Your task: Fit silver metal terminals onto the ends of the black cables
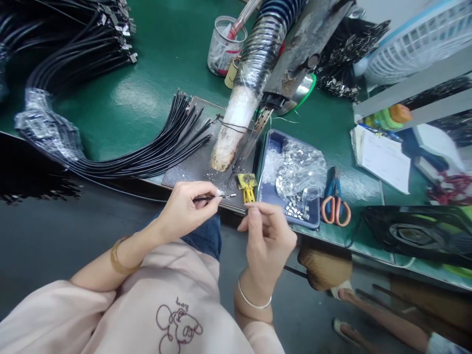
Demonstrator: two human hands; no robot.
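Note:
My left hand (186, 206) pinches a thin black cable (201, 199), its end pointing right with a small silvery tip (232, 195). Thumb and forefinger of my right hand (269, 231) press together just right of that tip; whatever lies between them is too small to make out. A yellow clip-like piece (249, 187) stands at the bench edge, close above my right fingertips. Behind it, a blue tray (314, 216) contains small shiny metal pieces and a clear plastic bag. A bundle of black cables (143, 157) lies left, its ends resting on a dark plate (184, 174).
A plastic-wrapped hose (254, 64) and a metal soldering-type arm (295, 49) slant down over the plate. Pliers with orange grips (335, 209) lie right of the tray. More cables (73, 64), a clear cup (216, 59), papers (385, 160) and a black fan-like device (416, 233) occupy the green bench.

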